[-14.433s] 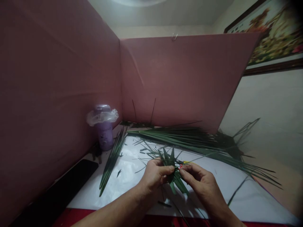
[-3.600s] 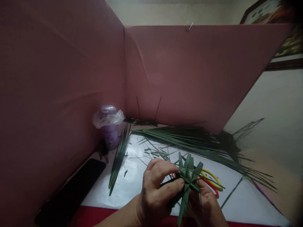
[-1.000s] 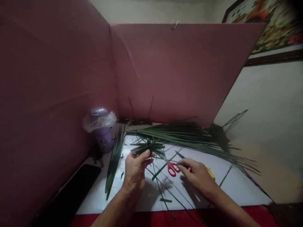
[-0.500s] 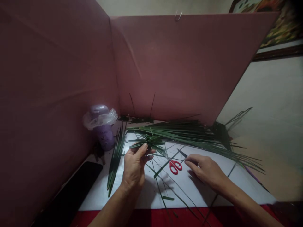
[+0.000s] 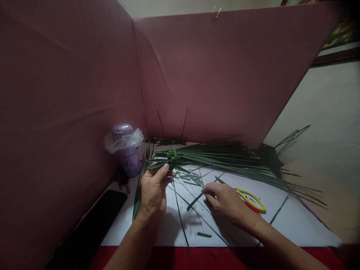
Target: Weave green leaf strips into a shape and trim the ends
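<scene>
My left hand (image 5: 156, 187) is closed around a spiky piece made of green leaf strips (image 5: 170, 158), its pointed ends fanning out above my thumb and fingers. To the right, my right hand (image 5: 223, 198) lies low over the white work surface (image 5: 180, 225), fingertips pressed together beside a cut leaf strip (image 5: 194, 201). It covers the spot where the red-handled scissors lay, and what its fingers grip is hidden. Behind that hand shows a dark, narrow blade tip (image 5: 219, 180). A tool with a yellow handle (image 5: 254, 200) and some red lies by the right wrist.
Long green leaves (image 5: 219, 157) lie along the back. More leaves (image 5: 137, 198) stand left of my left hand, near a purple bottle (image 5: 129, 159) wrapped in clear plastic. A black flat object (image 5: 104, 210) rests at the left; trimmings and thin stems are scattered in front.
My right hand has moved left and away from the dark-bladed tool, onto the red-handled scissors' spot. The yellow handle now shows. My left hand keeps hold of the leaf piece.
</scene>
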The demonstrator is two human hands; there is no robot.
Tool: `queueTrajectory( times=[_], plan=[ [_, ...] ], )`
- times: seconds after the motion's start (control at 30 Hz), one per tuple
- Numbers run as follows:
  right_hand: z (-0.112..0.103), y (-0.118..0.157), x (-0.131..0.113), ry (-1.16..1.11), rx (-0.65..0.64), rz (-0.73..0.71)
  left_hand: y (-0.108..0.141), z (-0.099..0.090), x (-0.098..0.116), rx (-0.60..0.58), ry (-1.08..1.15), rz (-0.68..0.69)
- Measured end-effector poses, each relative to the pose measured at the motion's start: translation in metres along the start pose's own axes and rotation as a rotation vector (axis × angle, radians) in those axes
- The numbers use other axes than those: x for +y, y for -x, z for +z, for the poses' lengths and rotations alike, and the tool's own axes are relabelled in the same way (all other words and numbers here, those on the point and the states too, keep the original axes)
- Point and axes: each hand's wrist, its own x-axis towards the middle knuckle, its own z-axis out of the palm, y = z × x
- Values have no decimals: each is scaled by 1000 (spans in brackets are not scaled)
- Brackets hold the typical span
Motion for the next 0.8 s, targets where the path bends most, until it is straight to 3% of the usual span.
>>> queueTrajectory(
  times=[0.57, 0.8],
  plan=[
    [38, -71, -8, 312, -58, -35, 0, -2, -1, -4, 28, -11],
    [32, -84, -18, 309, -125, -151, -1, 0, -1, 2, 34, -37]
  ],
)
